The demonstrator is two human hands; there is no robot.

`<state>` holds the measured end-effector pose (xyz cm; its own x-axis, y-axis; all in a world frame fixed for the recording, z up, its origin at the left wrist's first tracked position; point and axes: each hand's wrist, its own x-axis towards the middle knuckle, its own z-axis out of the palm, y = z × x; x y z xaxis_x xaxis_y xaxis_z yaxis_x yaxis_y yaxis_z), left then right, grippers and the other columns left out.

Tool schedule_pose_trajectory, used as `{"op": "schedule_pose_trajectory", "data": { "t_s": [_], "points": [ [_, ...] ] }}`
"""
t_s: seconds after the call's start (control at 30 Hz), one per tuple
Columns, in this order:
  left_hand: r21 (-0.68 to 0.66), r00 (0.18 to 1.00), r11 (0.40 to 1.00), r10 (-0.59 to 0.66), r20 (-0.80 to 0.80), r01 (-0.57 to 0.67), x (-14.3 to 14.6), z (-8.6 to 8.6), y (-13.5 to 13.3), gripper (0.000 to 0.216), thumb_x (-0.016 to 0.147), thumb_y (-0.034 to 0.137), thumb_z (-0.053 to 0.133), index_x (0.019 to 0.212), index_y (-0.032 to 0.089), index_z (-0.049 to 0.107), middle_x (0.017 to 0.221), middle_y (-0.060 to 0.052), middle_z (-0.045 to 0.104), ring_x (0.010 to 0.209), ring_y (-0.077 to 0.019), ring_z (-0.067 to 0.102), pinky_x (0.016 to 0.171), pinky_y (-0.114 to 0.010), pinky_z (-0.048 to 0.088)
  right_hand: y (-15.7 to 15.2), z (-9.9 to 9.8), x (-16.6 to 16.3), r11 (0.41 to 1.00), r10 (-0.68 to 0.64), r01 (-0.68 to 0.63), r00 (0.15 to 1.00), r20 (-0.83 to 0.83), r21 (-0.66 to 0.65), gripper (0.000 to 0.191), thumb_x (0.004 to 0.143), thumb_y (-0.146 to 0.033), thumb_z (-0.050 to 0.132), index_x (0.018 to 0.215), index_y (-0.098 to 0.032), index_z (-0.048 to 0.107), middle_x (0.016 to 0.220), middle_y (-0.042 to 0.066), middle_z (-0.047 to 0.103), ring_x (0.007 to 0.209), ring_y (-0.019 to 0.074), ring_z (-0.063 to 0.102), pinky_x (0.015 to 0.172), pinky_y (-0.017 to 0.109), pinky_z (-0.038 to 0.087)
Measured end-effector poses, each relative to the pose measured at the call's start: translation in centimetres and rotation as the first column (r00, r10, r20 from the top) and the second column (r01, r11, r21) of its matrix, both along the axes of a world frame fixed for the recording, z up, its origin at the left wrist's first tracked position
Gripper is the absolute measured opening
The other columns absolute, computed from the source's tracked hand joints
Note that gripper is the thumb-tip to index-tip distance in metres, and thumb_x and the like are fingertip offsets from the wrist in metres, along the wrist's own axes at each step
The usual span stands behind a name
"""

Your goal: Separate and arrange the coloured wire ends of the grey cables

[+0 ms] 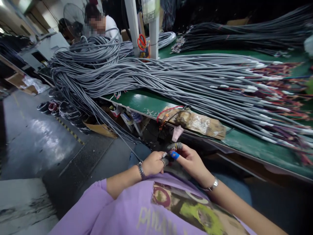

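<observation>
In the head view there are two bare hands, close together in front of one light purple printed shirt [137, 205]. The left hand [153, 163], with one dark metal-link watch [141, 170] on its wrist, is closed, its fingers curled around one thin grey cable [133, 151]. This cable comes down from the bench side and goes into the left hand, in front of the person's body. The right hand [193, 163] has one silver band [214, 183] on its wrist. Its thumb carries one blue wrap [174, 155], and its forefinger one grey finger cover [174, 146]. Thumb and forefinger are bent toward each other just beside the left fingertips; whether they pinch something I cannot tell, because the place is small and dark.

Ahead stands one long green workbench [141, 101]. On it lies one big heap of grey round cables [146, 70], too many for counting, with stripped coloured ends at the right. Near the bench edge, close to the hands, is one flat brown cardboard piece [216, 128] under clear tape. Behind the heap I count one pair of red-handled scissors [141, 41], one co-worker in a white top [112, 26] and one round fan [73, 18].
</observation>
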<state>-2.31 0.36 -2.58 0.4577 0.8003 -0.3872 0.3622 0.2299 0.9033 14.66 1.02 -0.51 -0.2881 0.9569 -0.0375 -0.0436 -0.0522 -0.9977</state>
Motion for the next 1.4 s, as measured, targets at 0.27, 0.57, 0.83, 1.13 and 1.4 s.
{"op": "schedule_pose_trajectory", "data": {
  "t_s": [0.27,0.57,0.83,1.13,1.4],
  "points": [
    [-0.034,0.933,0.968,0.247,0.263,-0.247,0.7,1.1,0.0,0.034,0.072,0.039,0.070,0.093,0.015,0.058,0.068,0.001,0.061,0.053,-0.0108,0.060,0.046,-0.019,0.046,0.2,-0.5,0.5,0.999,-0.033,0.033,0.998,0.057,0.005,0.023,0.071,-0.041,0.073,0.074,-0.020,0.064,0.071,0.002,0.065,0.064,0.0164,0.059,0.063,0.028,0.050],
    [-0.152,0.951,0.969,0.223,0.216,-0.192,1.1,1.5,-0.2,0.039,0.063,0.046,0.077,0.074,0.014,0.057,0.056,0.001,0.059,0.043,-0.0093,0.056,0.042,-0.019,0.045,0.3,-0.2,-0.3,0.975,-0.066,0.071,0.997,0.035,-0.209,0.033,0.059,-0.047,0.080,0.065,-0.018,0.064,0.063,0.000,0.063,0.058,0.0135,0.053,0.058,0.027,0.045],
    [-0.307,0.778,0.849,0.522,0.350,-0.431,1.0,2.0,0.1,0.041,0.062,0.049,0.074,0.068,0.015,0.053,0.055,0.000,0.060,0.038,-0.0085,0.054,0.035,-0.016,0.032,0.5,-0.4,-0.5,0.937,-0.145,0.120,0.988,-0.053,-0.327,0.041,0.057,-0.054,0.080,0.063,-0.017,0.062,0.058,-0.002,0.055,0.053,0.0101,0.042,0.051,0.025,0.036],
    [-0.253,0.916,0.938,0.301,0.264,-0.236,0.8,1.8,-0.2,0.042,0.062,0.050,0.075,0.070,0.015,0.054,0.056,0.000,0.061,0.040,-0.0084,0.055,0.037,-0.017,0.035,0.2,-0.5,-0.3,0.985,-0.108,0.114,0.993,0.055,-0.128,0.035,0.069,-0.053,0.073,0.068,-0.019,0.064,0.064,0.001,0.060,0.060,0.0139,0.050,0.059,0.028,0.043],
    [-0.209,0.863,0.910,0.408,0.299,-0.358,0.7,2.0,-0.3,0.038,0.067,0.050,0.070,0.066,0.015,0.053,0.053,0.002,0.059,0.037,-0.0065,0.050,0.035,-0.017,0.028,0.1,-0.6,-0.3,0.978,-0.119,0.136,0.987,0.112,-0.160,0.043,0.070,-0.060,0.068,0.064,-0.019,0.058,0.056,-0.002,0.052,0.052,0.0112,0.041,0.050,0.025,0.036]
  ]
}}
